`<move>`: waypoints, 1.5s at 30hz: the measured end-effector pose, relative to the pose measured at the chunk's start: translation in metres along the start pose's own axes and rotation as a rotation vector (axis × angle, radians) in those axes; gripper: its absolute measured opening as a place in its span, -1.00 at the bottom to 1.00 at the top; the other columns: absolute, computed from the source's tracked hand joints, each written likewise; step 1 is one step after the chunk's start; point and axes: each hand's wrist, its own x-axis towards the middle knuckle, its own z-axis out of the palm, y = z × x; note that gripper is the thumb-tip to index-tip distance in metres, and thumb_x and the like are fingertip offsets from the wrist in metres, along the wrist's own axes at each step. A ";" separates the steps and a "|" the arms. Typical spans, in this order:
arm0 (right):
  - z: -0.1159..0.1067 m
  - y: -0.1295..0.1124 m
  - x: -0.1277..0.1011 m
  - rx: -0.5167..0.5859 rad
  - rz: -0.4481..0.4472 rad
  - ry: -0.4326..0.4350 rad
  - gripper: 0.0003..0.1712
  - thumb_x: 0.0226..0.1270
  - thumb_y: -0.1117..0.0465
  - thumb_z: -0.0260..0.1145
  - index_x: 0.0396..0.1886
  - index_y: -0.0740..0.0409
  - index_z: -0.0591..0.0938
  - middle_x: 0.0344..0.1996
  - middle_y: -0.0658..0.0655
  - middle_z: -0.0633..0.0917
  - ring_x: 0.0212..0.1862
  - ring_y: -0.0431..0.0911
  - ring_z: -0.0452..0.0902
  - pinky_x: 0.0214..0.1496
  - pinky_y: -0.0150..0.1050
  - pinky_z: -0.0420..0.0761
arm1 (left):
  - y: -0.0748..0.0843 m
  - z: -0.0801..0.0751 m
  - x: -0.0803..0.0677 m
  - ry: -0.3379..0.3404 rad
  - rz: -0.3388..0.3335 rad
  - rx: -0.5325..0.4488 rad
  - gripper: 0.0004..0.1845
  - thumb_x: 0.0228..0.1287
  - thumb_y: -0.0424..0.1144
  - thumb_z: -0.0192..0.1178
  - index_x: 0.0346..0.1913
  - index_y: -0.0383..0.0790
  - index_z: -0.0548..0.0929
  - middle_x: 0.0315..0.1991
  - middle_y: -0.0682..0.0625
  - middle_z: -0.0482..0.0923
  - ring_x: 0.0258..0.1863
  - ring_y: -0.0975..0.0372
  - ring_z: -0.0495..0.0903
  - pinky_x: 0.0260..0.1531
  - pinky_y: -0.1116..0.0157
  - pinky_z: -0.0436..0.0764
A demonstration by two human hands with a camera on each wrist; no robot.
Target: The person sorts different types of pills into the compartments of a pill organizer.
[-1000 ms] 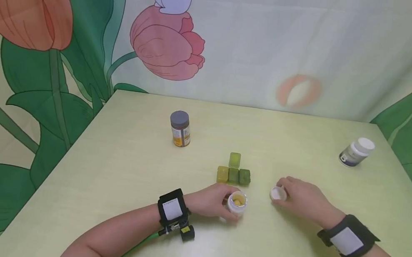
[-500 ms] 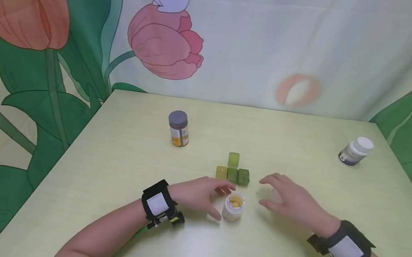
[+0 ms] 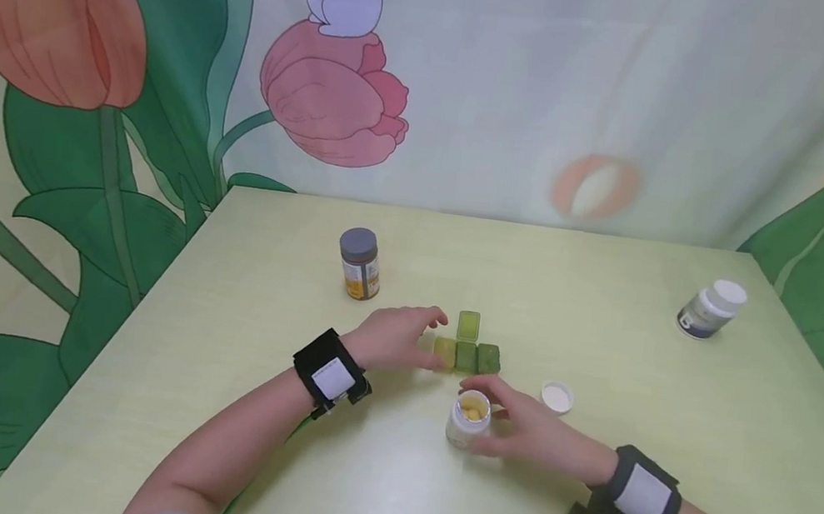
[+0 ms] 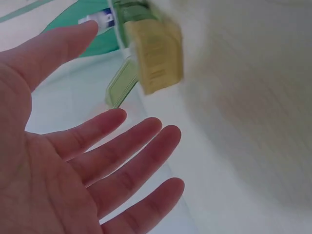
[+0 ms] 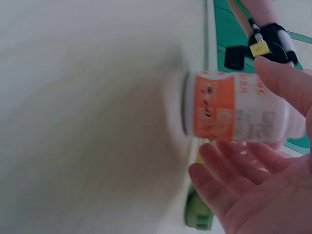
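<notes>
Right hand (image 3: 530, 427) spans an uncapped white bottle (image 3: 463, 437)

From where I stand, the bottle is upright on the pale table (image 3: 386, 506), near its middle, with yellowish pieces (image 3: 472, 412) showing in its mouth. The right hand's thumb and fingers are set wide on either side of it; I cannot tell whether they touch it. The bottle's side carries an orange label (image 5: 214, 107) (the print on it is too blurred to read). Just beyond that hand, a white cap (image 3: 556, 398) lies on the table.

The left hand (image 3: 392, 339) holds nothing; its thumb and fingers are spread wide beside the yellow box (image 3: 444, 353), apart from it. That box is the left end of a row with two green boxes (image 3: 477, 359), and a lighter green flap (image 3: 468, 326) sits behind the middle one.

Farther back, a grey-lidded jar (image 3: 361, 267) stands to the left, a second white bottle (image 3: 710, 311) to the far right.
</notes>
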 end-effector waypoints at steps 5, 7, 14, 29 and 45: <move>0.006 0.003 0.004 -0.015 -0.041 0.022 -0.41 0.20 0.05 0.46 0.19 0.07 0.47 0.01 -0.08 0.61 0.12 -0.03 0.50 0.18 0.06 0.43 | 0.006 0.010 0.010 -0.029 0.002 0.092 -0.33 0.09 0.12 0.39 0.19 -0.20 0.52 -0.04 -0.02 0.62 -0.14 0.19 0.60 -0.24 0.23 0.57; 0.006 0.004 0.004 0.009 -0.036 0.026 -0.40 0.21 0.05 0.45 0.20 0.10 0.47 0.02 -0.06 0.62 0.15 0.01 0.50 0.19 0.09 0.42 | 0.008 0.012 0.012 -0.029 0.009 0.120 -0.34 0.09 0.11 0.40 0.16 -0.21 0.54 -0.09 0.00 0.62 -0.17 0.21 0.58 -0.23 0.23 0.57; -0.017 0.007 0.003 0.048 -0.057 0.145 -0.47 0.39 0.17 0.28 0.27 0.23 0.38 0.04 0.13 0.59 0.13 0.12 0.51 0.15 0.06 0.47 | 0.012 0.012 0.017 -0.046 0.024 0.167 -0.37 0.10 0.11 0.40 0.15 -0.19 0.56 -0.27 0.10 0.53 -0.32 0.26 0.50 -0.34 0.29 0.50; -0.075 0.024 0.032 -0.584 -0.150 0.190 -0.42 0.22 0.16 0.44 0.16 0.17 0.40 -0.30 0.03 0.58 -0.42 -0.19 0.42 -0.35 -0.26 0.52 | 0.010 0.015 0.020 -0.036 -0.025 0.108 -0.43 0.07 0.10 0.43 0.11 -0.12 0.64 -0.27 0.13 0.53 -0.32 0.27 0.47 -0.38 0.33 0.44; -0.073 0.012 0.053 -0.993 -0.402 0.074 -0.41 0.01 0.25 0.56 0.08 0.17 0.56 -0.09 0.13 0.64 -0.08 0.05 0.56 -0.02 -0.04 0.55 | 0.008 0.017 0.022 -0.036 -0.047 0.070 -0.40 0.07 0.10 0.44 0.13 -0.14 0.64 -0.33 0.11 0.49 -0.35 0.25 0.45 -0.45 0.36 0.38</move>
